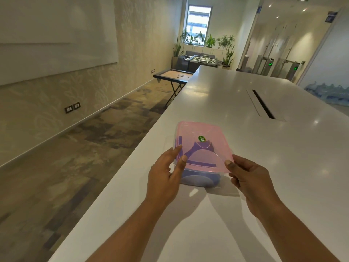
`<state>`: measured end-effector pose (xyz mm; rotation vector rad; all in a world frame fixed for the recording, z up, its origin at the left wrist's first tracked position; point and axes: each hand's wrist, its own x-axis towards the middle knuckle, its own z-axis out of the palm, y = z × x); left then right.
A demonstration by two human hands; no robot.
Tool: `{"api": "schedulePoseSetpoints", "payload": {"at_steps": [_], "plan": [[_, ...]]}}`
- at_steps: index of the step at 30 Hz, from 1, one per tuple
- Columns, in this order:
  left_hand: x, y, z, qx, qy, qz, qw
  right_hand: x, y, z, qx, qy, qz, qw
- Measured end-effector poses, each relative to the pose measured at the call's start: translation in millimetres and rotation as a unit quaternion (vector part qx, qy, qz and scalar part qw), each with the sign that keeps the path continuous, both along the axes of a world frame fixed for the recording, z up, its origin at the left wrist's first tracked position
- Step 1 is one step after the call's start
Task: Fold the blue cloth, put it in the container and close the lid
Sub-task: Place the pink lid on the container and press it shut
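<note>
Aligning pink lid [203,146] over container [200,179]; right hand [247,176] pinches corner, left hand [166,174] fingers loosely spread steadying edge; press rim evenly.

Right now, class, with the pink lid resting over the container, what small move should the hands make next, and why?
Probably press the near edge down. The pink lid covers the container with the blue cloth inside, but its near right corner looks raised where the right hand pinches it; the left hand steadies the other corner.

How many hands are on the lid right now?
2. The left hand rests its fingers on the pink lid's near-left edge; the right hand pinches its near-right corner. The lid sits over the container holding the blue cloth.
</note>
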<state>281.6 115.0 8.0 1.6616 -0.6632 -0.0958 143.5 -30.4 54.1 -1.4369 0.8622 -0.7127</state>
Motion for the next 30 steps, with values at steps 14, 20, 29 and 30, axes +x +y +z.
{"api": "schedulePoseSetpoints", "payload": {"at_steps": [14, 20, 29, 30], "plan": [[2, -1, -4, 0.021, -0.017, 0.006, 1.000, 5, 1, -8, -0.061, 0.048, 0.000, 0.997], [4, -1, -2, 0.017, 0.003, 0.008, 1.000, 8, -4, -10, -0.082, 0.082, 0.000, 0.993], [62, -41, 50, 0.167, 0.025, 0.096, 0.981, 62, -58, 19, -0.088, 0.147, 0.020, 0.985], [71, -51, 54, 0.197, 0.033, 0.089, 0.976, 71, -62, 20, -0.087, 0.157, 0.031, 0.983]]}}
